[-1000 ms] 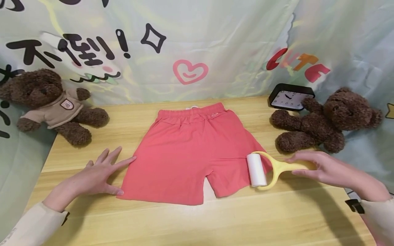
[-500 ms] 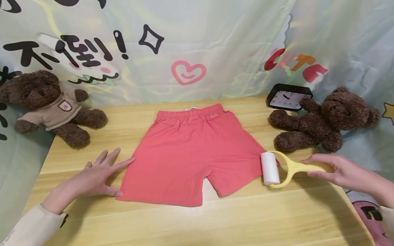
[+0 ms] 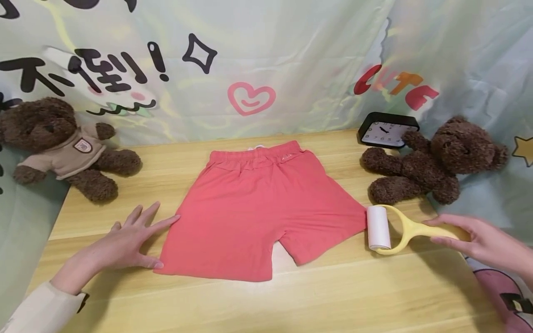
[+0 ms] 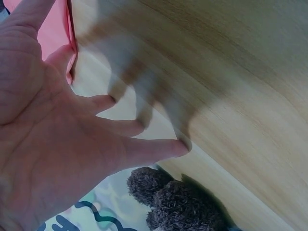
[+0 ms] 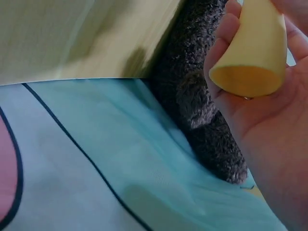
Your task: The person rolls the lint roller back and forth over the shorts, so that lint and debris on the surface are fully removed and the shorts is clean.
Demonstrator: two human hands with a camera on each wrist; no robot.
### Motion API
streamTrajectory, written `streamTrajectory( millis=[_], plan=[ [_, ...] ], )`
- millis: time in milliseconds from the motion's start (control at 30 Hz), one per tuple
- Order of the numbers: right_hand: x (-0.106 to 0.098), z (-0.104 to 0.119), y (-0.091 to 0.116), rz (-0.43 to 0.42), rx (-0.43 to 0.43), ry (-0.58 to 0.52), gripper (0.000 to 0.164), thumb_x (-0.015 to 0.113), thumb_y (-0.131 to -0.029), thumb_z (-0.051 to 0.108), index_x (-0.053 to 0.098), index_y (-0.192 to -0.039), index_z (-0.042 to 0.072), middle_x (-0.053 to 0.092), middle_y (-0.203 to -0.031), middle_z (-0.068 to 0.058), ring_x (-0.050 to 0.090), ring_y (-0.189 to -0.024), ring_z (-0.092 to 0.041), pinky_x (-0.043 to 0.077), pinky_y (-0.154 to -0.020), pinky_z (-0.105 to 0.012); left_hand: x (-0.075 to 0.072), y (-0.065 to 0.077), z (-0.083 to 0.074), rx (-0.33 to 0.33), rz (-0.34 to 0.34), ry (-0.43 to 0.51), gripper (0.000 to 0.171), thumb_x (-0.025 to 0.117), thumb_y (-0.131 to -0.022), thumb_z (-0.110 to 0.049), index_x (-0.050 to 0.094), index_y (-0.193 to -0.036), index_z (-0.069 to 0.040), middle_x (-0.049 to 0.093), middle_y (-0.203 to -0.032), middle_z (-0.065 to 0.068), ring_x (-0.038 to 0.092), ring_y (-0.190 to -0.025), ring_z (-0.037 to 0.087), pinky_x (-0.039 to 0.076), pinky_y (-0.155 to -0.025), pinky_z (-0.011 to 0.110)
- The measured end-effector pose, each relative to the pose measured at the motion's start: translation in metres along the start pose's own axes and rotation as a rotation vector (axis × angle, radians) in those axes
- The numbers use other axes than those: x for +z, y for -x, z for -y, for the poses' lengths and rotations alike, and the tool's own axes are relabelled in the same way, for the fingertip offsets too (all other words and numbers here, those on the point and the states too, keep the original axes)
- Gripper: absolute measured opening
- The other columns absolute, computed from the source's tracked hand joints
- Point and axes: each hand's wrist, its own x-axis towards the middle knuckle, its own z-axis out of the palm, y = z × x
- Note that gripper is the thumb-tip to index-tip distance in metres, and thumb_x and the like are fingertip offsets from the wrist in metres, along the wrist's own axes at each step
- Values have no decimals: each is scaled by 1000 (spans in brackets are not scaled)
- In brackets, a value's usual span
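Red shorts [image 3: 245,212] lie spread on the wooden table, waistband toward the back. My left hand [image 3: 125,243] rests at their left leg, fingers spread, with index fingertip and thumb on the fabric's edge. In the left wrist view the left palm [image 4: 72,139] shows, fingertips on the wood. My right hand [image 3: 479,238] grips the yellow handle of a lint roller [image 3: 379,227], whose white cylinder stands right at the outer corner of the right leg. That corner is drawn out to a point. The right wrist view shows the hollow handle end [image 5: 250,72] within the curled fingers.
A brown teddy bear in a beige shirt [image 3: 66,143] sits at the back left. Another teddy bear [image 3: 433,162] leans at the right, close behind the roller, beside a black clock [image 3: 387,130]. A printed curtain [image 3: 291,60] hangs behind the table [image 3: 291,305].
The lint roller in my right hand has moved right, from on the right leg to its outer edge, pulling that corner outward. My left hand has stayed at the left leg.
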Motion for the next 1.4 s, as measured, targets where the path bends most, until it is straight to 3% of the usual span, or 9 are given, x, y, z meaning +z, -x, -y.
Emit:
streamTrajectory(
  millis=[167,267,433,567,767,900,1200,1400],
  plan=[
    [2,1,11,-72,33,-15,33,80,-96,-3,74,-124,13,62,-87,12,48,-59,-9,38,-48,-27,1,0,1,-7,4,-1,108,81,-81,-74,36,-172,-39,8,-176,31,16,-148,75,24,-90,99],
    [11,7,10,-167,46,-26,36,79,-97,-2,72,-130,12,65,-93,11,51,-63,-9,40,-51,-26,2,0,2,-12,8,-2,109,79,-80,-78,34,-173,-40,8,-177,31,16,-149,75,24,-91,99],
    [41,26,-3,-378,92,-129,40,74,-103,1,67,-142,4,65,-106,14,53,-78,-7,41,-62,-22,2,-2,1,-12,14,9,110,78,-80,-79,33,-173,-41,6,-177,30,15,-149,74,22,-91,99],
    [65,37,-15,-472,103,-238,44,65,-107,-1,58,-151,-1,62,-110,16,52,-85,-4,41,-68,-16,2,-2,0,-16,13,14,108,79,-81,-77,34,-172,-41,6,-177,29,14,-149,74,22,-92,99],
    [84,49,-30,-462,135,-365,48,56,-113,3,44,-159,-4,58,-112,10,53,-86,-6,44,-67,-18,1,-2,-1,-19,11,11,108,82,-81,-74,35,-172,-39,7,-177,29,15,-149,74,22,-92,99],
    [91,56,-36,-441,160,-376,51,53,-115,6,37,-162,-7,55,-117,8,52,-91,-5,44,-70,-17,1,-1,-2,-17,4,-1,109,84,-81,-72,35,-172,-39,8,-177,30,15,-149,74,23,-91,99],
    [104,74,-49,-391,203,-390,55,49,-115,5,29,-164,-10,49,-132,-24,47,-97,0,42,-75,-13,0,-1,-2,-18,7,1,109,85,-81,-69,34,-173,-39,7,-177,30,15,-148,75,22,-91,99],
    [112,81,-58,-375,219,-380,59,47,-113,3,24,-165,-12,36,-153,-38,45,-116,-27,34,-86,-9,0,0,-4,-14,5,2,111,85,-79,-69,35,-173,-37,7,-176,32,15,-147,76,22,-91,99]
  ],
)
